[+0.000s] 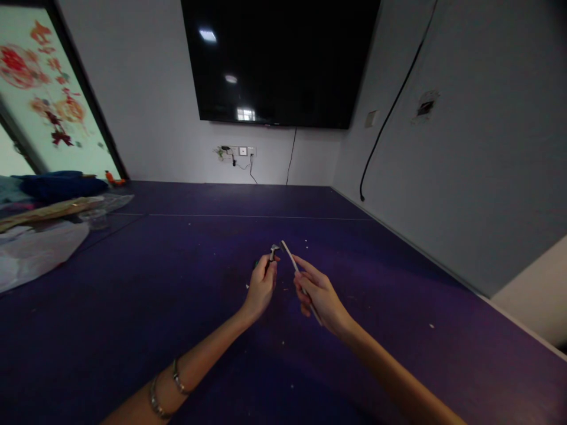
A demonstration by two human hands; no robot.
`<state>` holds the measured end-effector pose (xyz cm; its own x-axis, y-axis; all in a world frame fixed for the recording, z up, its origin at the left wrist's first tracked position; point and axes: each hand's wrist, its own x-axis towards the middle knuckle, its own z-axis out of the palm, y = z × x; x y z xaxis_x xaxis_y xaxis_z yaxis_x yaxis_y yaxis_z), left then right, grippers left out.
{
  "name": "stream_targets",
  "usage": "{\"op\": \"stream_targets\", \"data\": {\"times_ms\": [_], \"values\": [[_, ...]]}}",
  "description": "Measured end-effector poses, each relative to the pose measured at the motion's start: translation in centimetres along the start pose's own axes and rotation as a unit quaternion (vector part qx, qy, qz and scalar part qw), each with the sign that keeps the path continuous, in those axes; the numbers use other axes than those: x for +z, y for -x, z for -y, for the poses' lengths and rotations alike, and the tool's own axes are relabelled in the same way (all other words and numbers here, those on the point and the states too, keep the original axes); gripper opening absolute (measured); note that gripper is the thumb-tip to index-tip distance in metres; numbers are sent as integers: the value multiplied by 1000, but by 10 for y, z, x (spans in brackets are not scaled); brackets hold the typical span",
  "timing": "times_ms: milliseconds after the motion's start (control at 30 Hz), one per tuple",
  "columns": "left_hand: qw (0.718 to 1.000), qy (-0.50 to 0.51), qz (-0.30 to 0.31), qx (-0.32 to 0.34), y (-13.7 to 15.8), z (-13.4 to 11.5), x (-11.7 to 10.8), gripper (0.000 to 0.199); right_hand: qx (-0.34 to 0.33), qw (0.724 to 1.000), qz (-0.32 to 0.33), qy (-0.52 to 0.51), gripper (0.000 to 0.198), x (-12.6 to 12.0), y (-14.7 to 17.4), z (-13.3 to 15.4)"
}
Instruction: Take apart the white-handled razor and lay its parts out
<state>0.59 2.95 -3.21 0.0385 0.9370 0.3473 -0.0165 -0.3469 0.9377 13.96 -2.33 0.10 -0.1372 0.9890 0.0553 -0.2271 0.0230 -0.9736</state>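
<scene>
Just left of centre in the head view, my left hand (261, 287) is closed around the dark handle of a small razor (273, 252), its silver head pointing up. My right hand (319, 292) grips a slim white toothbrush (290, 257), tilted up and to the left. The toothbrush's tip is close beside the razor's head; whether they touch I cannot tell. Both hands are above the dark purple surface (186, 330). The lower part of the razor's handle is mostly hidden by my left fingers.
Small white bits, one a pale scrap (431, 326), are scattered over the purple surface. Plastic bags (39, 254) and dark blue cloth (66, 186) lie at the far left. A television (283, 59) hangs on the back wall above sockets (243, 151). A black cable (390, 109) dangles at right.
</scene>
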Motion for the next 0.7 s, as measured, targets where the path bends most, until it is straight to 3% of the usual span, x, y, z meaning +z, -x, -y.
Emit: {"op": "stream_targets", "data": {"times_ms": [167, 367, 567, 700], "values": [[1000, -6, -5, 14, -1, 0, -2, 24, 23, 1000, -9, -7, 55, 10, 15, -14], [1000, -11, 0, 27, 3, -4, 1, 25, -14, 998, -65, -17, 59, 13, 12, -15], [999, -15, 6, 30, 1, -2, 0, 25, 4, 998, -55, -8, 60, 19, 20, -21], [1000, 19, -6, 5, -4, 0, -4, 27, -42, 997, -56, 10, 54, 10, 10, -16]]}}
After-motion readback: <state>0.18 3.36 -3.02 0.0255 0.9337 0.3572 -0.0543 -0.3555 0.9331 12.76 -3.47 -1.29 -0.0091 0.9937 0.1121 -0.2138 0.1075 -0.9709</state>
